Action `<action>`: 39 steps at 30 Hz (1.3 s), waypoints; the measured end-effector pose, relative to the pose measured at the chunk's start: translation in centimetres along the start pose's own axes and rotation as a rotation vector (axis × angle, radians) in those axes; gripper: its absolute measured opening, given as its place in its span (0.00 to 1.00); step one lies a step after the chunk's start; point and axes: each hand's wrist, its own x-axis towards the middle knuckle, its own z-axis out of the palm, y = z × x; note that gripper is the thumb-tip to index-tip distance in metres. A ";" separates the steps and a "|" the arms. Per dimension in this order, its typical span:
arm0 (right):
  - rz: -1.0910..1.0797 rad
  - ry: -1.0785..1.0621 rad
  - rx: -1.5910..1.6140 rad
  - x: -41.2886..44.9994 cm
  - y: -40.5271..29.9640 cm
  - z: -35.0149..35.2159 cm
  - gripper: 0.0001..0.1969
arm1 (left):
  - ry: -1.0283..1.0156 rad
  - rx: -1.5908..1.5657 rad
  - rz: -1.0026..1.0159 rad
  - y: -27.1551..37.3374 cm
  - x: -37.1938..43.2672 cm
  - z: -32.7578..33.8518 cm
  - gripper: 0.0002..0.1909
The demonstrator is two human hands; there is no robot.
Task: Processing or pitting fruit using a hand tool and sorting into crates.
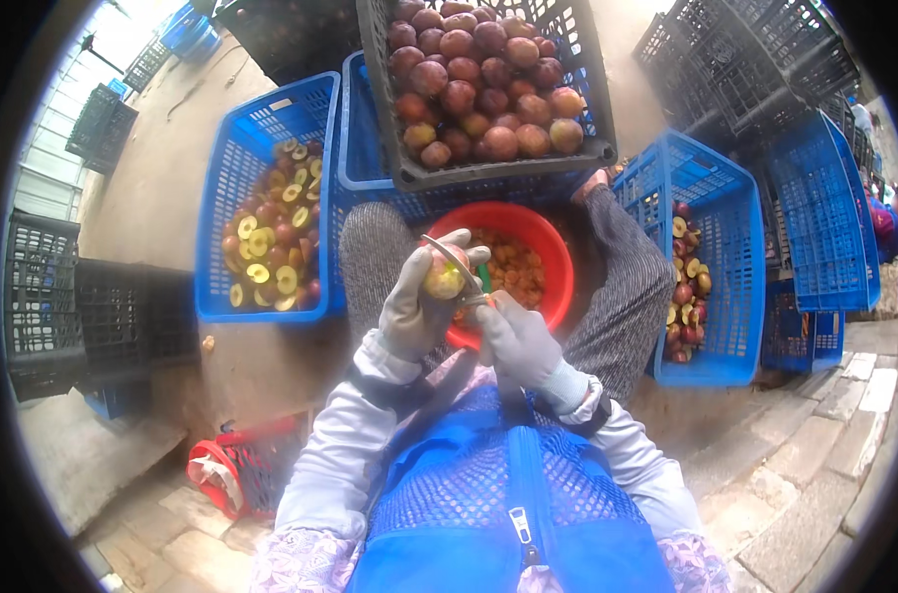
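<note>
My gloved left hand (412,307) holds a yellow-and-red plum (444,276) between its thumb and fingers. In my gloved right hand (521,337) is a knife with a curved blade (452,253), laid across the plum; its handle is mostly hidden by my fingers. Both hands are over the near-left side of a red plastic basin (565,270), between my knees. Orange-brown fruit pieces (519,267) lie in the basin. A green object (483,278) shows behind the knife, too covered to identify.
Ahead, a black crate (493,169) of whole plums (460,96) rests on a blue crate (360,148). Blue crates with cut plums stand at left (205,244) and right (749,296). Black crates (753,67) are stacked at far right. A red basket (260,459) lies behind my left side.
</note>
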 end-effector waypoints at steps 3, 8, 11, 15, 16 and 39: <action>-0.079 0.044 0.007 0.3 1.0 0.1 0.16 | 0.006 -0.046 -0.048 -0.3 0.1 -0.1 0.27; -0.043 0.029 0.172 0.7 2.2 -0.5 0.18 | -0.043 -0.331 -0.115 -0.9 0.1 0.0 0.28; -0.081 0.075 0.215 0.4 2.1 -0.8 0.18 | -0.051 -0.385 -0.074 -1.5 0.6 0.7 0.31; -0.077 0.089 0.149 -0.1 1.9 -0.6 0.17 | -0.052 -0.421 -0.088 -1.7 0.6 0.7 0.31; -0.076 0.084 0.144 -0.3 1.8 -0.5 0.17 | -0.020 -0.425 -0.092 -1.8 0.6 0.6 0.31; -0.152 0.128 -0.228 -0.3 2.4 -0.8 0.15 | 0.084 -0.038 0.022 -3.4 0.1 2.0 0.28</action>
